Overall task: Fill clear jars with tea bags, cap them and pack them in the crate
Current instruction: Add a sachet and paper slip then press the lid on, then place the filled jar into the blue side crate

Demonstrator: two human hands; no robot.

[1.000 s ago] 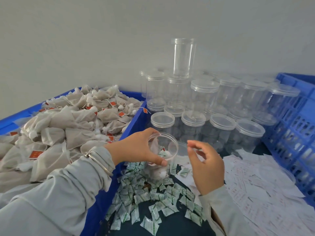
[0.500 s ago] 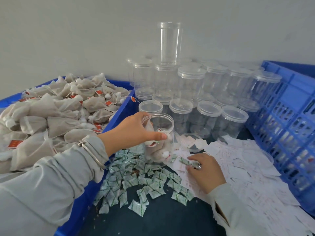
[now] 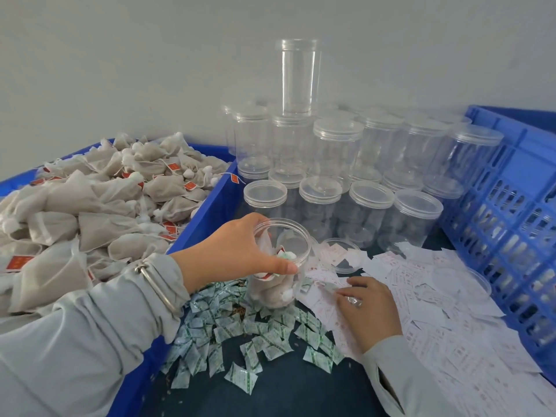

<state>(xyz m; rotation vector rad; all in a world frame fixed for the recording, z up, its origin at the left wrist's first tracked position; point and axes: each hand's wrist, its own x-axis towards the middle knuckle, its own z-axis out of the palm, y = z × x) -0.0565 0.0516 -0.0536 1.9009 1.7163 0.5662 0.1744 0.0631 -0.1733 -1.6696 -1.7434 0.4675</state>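
Observation:
My left hand (image 3: 240,255) grips the rim of an open clear jar (image 3: 278,284) that stands on the dark table and holds several tea bags. My right hand (image 3: 368,308) lies palm down on the white paper slips (image 3: 436,299) just right of the jar, its fingertips touching a slip. A loose clear lid (image 3: 340,254) lies behind that hand. Tea bags (image 3: 90,212) with red tags fill the blue bin (image 3: 207,212) on the left. Capped empty jars (image 3: 340,176) are stacked at the back.
A blue slatted crate (image 3: 511,224) stands on its side at the right. Small green-and-white sachets (image 3: 240,335) are scattered on the table in front of the jar. Another clear lid (image 3: 463,279) rests on the slips near the crate. A grey wall is behind.
My right hand dropped from beside the jar mouth down onto the paper slips. The left hand kept its hold on the jar rim. The view shifted down.

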